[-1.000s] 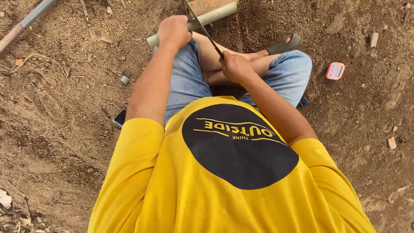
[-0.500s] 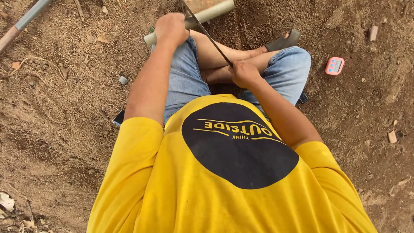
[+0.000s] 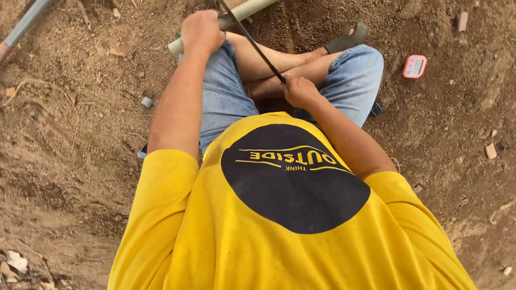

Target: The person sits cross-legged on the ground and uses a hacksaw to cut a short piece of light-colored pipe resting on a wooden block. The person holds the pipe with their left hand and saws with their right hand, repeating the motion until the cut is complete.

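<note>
Left hand grips pale pipe; right hand holds thin saw blade.

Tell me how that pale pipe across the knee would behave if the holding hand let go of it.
The pale pipe is round and smooth, so it would probably roll off the jeans-covered knee onto the dirt. It looks like a rigid hollow plastic tube, so likely stiff and light for its length. The left hand clamps it while the right hand works the thin blade, suggesting it shifts easily.

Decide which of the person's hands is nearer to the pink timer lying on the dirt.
The right hand, gripping the saw blade, is nearer the pink timer. The left hand holds the pale pipe, farther away.
</note>
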